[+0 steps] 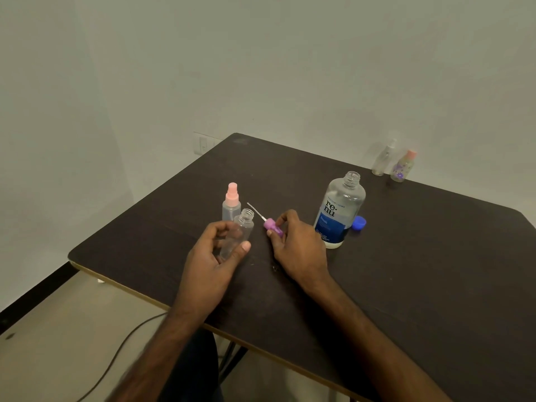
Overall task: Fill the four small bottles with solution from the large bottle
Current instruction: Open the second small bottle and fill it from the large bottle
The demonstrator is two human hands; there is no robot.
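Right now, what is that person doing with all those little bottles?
The person is getting small bottles ready to fill. The left hand holds a clear small bottle with its top off. The right hand holds that bottle's purple spray cap, its thin tube pointing away. The large bottle of solution stands open on the table, its blue cap beside it. Another small bottle with a pink cap stands nearby, and two more wait at the far edge.
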